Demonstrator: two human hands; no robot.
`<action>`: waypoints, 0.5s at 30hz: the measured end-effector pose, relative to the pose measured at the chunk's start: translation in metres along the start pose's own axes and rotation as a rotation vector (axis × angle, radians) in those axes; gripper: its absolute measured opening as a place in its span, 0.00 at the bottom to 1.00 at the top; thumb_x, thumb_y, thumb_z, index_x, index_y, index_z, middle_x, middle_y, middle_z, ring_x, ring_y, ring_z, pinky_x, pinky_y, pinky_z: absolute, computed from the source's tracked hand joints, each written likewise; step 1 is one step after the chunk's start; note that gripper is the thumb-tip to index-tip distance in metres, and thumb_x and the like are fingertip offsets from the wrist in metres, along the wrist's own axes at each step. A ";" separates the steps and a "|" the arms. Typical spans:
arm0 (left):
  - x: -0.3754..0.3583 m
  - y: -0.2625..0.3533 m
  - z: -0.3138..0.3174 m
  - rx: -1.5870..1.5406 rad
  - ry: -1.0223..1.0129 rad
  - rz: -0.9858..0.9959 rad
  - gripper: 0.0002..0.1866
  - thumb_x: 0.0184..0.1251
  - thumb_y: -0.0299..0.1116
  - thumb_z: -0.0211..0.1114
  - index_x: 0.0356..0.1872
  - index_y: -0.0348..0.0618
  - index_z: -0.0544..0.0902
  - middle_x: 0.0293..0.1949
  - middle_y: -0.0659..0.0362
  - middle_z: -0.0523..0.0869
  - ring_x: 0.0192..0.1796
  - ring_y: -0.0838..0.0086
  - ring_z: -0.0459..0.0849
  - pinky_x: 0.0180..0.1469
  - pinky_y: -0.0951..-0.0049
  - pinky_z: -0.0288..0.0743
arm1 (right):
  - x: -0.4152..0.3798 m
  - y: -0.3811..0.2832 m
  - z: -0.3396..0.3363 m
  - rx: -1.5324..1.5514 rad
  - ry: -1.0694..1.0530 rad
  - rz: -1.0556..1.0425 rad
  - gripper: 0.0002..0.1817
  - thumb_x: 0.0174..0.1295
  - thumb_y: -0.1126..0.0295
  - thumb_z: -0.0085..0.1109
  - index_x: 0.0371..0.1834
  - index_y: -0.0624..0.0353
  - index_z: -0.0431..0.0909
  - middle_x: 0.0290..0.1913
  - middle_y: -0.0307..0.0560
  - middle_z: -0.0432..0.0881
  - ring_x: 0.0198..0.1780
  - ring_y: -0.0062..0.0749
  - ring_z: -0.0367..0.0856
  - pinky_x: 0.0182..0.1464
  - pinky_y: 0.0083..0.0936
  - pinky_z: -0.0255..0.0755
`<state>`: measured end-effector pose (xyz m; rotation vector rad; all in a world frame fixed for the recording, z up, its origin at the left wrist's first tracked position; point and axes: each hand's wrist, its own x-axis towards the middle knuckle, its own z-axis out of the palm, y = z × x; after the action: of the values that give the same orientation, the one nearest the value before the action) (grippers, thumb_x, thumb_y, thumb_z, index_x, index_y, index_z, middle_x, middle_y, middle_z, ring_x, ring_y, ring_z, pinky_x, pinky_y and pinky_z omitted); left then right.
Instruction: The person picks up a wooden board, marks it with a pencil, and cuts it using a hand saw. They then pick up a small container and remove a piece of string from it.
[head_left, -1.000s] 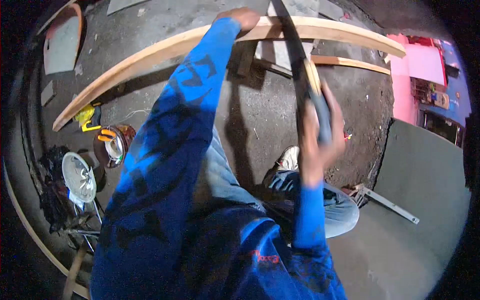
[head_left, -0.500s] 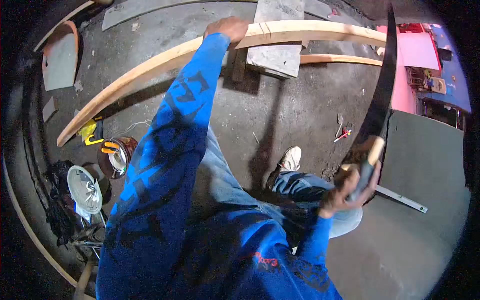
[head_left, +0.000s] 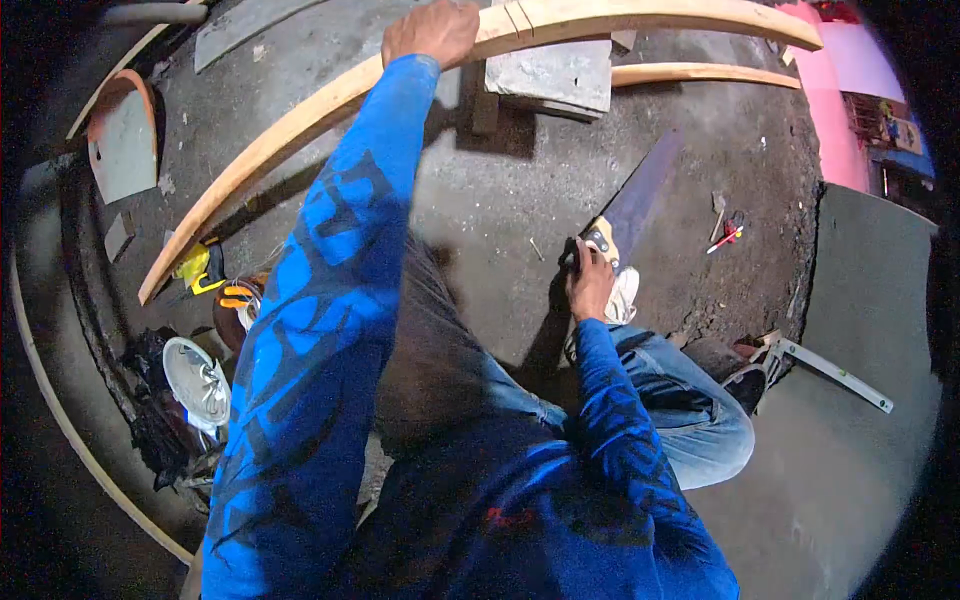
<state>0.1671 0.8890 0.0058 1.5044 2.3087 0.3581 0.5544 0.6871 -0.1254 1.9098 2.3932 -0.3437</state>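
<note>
A long curved wooden strip (head_left: 640, 18) arches across the top of the view, with dark pencil lines near its middle. My left hand (head_left: 432, 35) is closed over the strip, just left of those lines. Under that stretch lies a grey flat-topped block (head_left: 555, 72). In my right hand (head_left: 590, 282) is a handsaw (head_left: 640, 200), gripped by its handle, which my fingers partly hide. The saw's blade points away and up to the right, below the strip and apart from it. My shoe (head_left: 622, 297) shows beside the saw handle.
Another curved wooden strip (head_left: 700, 73) lies behind the block. At left are a pale bucket (head_left: 172, 372) with metal pieces inside, a yellow-and-black tool (head_left: 212, 270) and a curved-edged panel (head_left: 125, 135). A metal level-like bar (head_left: 840, 377) rests at right, near a red-and-white pen-like item (head_left: 727, 238).
My right hand has brought the saw from upright at the far right to the middle, lower and tilted forward. My left hand stays on the strip. The view has shifted slightly.
</note>
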 end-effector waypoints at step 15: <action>0.028 -0.016 0.017 -0.018 0.012 0.047 0.28 0.68 0.48 0.40 0.47 0.38 0.82 0.54 0.41 0.80 0.56 0.45 0.78 0.61 0.49 0.67 | 0.026 -0.027 0.057 0.060 -0.208 -0.034 0.12 0.54 0.68 0.63 0.40 0.60 0.76 0.40 0.59 0.80 0.47 0.55 0.80 0.45 0.44 0.74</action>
<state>0.1509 0.9085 -0.0199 1.5543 2.2761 0.4003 0.5175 0.6943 -0.1820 1.7600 2.3060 -0.5911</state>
